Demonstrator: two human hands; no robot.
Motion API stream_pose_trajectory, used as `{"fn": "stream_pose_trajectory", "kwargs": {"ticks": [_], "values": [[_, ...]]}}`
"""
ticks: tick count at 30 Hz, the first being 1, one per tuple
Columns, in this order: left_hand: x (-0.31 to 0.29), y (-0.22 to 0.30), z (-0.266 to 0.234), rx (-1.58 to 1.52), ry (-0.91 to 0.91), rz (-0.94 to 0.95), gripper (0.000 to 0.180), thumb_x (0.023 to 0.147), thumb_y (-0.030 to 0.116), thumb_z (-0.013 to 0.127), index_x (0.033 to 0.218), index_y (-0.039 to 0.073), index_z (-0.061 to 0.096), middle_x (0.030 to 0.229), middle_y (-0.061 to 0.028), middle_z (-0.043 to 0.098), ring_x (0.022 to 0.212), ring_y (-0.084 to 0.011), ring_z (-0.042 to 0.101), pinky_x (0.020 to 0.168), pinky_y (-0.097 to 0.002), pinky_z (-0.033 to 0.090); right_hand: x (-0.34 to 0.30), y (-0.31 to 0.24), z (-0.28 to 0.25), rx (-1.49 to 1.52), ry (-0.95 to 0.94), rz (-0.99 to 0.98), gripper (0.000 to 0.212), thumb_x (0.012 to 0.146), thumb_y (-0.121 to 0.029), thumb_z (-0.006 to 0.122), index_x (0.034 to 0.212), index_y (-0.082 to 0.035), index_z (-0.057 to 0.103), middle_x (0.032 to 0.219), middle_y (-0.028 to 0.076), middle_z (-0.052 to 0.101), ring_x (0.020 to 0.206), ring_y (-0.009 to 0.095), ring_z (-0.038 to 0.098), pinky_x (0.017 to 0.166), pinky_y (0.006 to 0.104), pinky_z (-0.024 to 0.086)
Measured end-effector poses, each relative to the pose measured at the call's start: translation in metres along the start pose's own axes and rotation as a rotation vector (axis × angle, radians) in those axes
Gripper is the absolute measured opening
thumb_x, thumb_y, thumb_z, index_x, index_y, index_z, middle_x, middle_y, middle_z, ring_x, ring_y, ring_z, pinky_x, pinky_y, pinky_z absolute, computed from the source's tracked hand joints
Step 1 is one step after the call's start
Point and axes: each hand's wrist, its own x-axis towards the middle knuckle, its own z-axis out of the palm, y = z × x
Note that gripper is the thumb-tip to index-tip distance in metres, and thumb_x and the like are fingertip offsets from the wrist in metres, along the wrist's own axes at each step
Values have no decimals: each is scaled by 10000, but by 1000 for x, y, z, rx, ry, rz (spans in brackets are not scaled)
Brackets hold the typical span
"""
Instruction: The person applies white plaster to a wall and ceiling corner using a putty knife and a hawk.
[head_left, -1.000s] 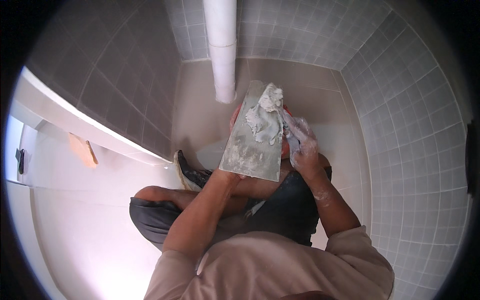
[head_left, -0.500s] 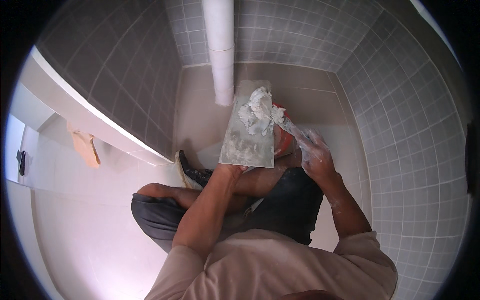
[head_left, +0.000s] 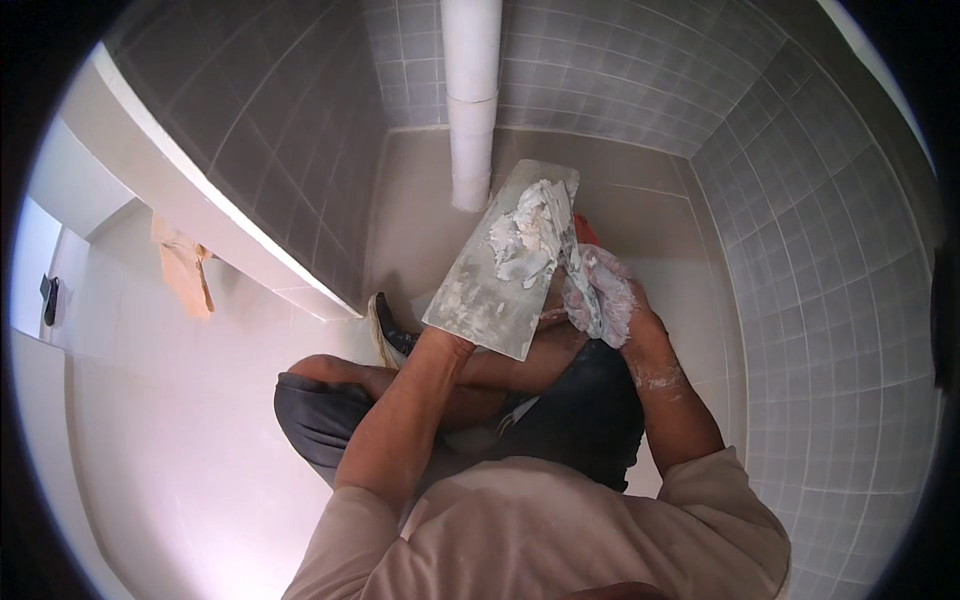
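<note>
My left hand (head_left: 447,346) is under the near end of a grey rectangular plastering trowel (head_left: 487,306), gripping it from below, its fingers mostly hidden. The trowel lies tilted, far end to the right, with a lump of whitish paste (head_left: 530,236) on its far half. At its right edge, my right hand (head_left: 607,297), smeared with paste, is closed round a paste-covered putty knife (head_left: 573,262); the knife's outline is hard to make out. Part of a red container (head_left: 585,231) shows behind the trowel and my right hand.
A white vertical pipe (head_left: 472,150) meets the floor ahead of the trowel. Grey tiled walls (head_left: 830,260) enclose the far and right sides. A pale-edged partition (head_left: 230,225) stands at left, with a tan scrap (head_left: 182,268) beyond it. My crossed legs and dark shoe (head_left: 392,330) are beneath.
The trowel has turned, its far end swinging right and its near end left. My right hand has rolled over and come in closer to the trowel's right edge. The view has shifted slightly.
</note>
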Motion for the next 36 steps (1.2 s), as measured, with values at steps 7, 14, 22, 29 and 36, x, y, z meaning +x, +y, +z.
{"fn": "stream_pose_trajectory", "kwargs": {"ticks": [7, 14, 22, 29, 36], "values": [[5, 2, 4, 21, -2, 22, 430, 995, 190, 539, 1387, 36, 450, 1244, -116, 606, 1055, -212, 645, 851, -354, 594, -6, -4, -14, -96, 66, 246, 289, 1024, -227, 493, 1260, -63, 524, 714, 73, 565, 542, 147, 546, 434, 258, 442], [9, 31, -17, 109, 40, 143, 434, 997, 194, 537, 1391, 38, 447, 1244, -113, 606, 1057, -208, 643, 852, -353, 592, -9, 16, -39, -314, 97, 182, 299, 1024, -272, 493, 1222, -64, 575, 692, 54, 555, 512, 125, 515, 436, 261, 428], [-6, 34, -3, 187, -29, 133, 438, 998, 199, 535, 1397, 40, 444, 1244, -111, 606, 1059, -204, 640, 854, -352, 589, 28, -10, 46, -1424, 156, -872, 467, 935, -61, 532, 1400, -43, 490, 1083, 225, 612, 947, 363, 628, 822, 412, 536], [1, 25, -18, 541, 62, 340, 423, 1003, 210, 529, 1385, 41, 461, 1233, -99, 617, 1031, -199, 652, 830, -350, 592, 11, 37, 20, -1385, 117, -893, 415, 895, 22, 525, 1308, 16, 557, 1114, 246, 628, 1060, 421, 580, 966, 418, 438], [-3, 53, -59, 553, 90, 320, 350, 1003, 236, 488, 1268, 16, 553, 1130, -121, 654, 953, -228, 685, 741, -379, 613, -21, -22, 29, -1596, 174, -629, 547, 895, -95, 576, 1427, -176, 476, 1243, 282, 579, 1138, 442, 576, 975, 511, 466]]}}
